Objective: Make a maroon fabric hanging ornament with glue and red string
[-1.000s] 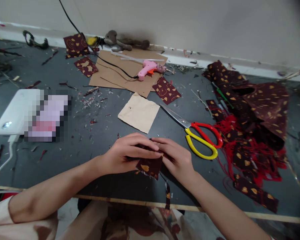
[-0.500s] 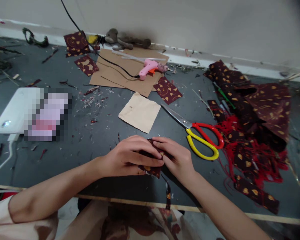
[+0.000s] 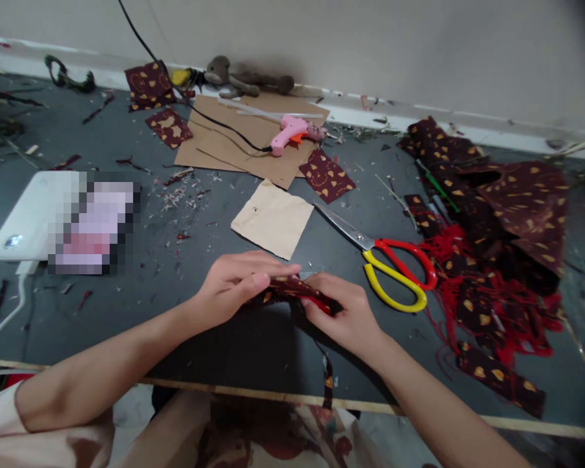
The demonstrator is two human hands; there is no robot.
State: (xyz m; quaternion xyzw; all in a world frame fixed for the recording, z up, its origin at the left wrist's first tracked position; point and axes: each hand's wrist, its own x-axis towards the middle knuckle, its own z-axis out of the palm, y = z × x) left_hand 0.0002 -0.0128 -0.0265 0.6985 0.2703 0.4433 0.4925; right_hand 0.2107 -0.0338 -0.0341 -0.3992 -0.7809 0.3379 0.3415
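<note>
Between my two hands is a piece of dark maroon patterned fabric [image 3: 288,286] with gold motifs, folded and partly covered by my fingers. My left hand [image 3: 234,286] holds its left end, thumb on the near side and fingers over the top. At the other end, my right hand [image 3: 344,309] pinches the fabric, where a bit of red shows. Just beyond them lies a cream cloth square [image 3: 273,220]. Scissors [image 3: 370,246] with one red and one yellow handle rest on the table to the right. A thin fabric strip [image 3: 327,383] lies near the table edge.
A pink glue gun [image 3: 292,133] lies on brown cardboard [image 3: 209,140] at the back. Maroon fabric [image 3: 526,208] and red threads [image 3: 509,325] are heaped at right. A white power bank [image 3: 34,214] and a blurred-out phone [image 3: 97,224] lie left. A plush toy [image 3: 244,77] lies by the wall.
My left thumb has come round to the near side of the fabric. The fabric has turned from hanging down to stretching sideways between my hands.
</note>
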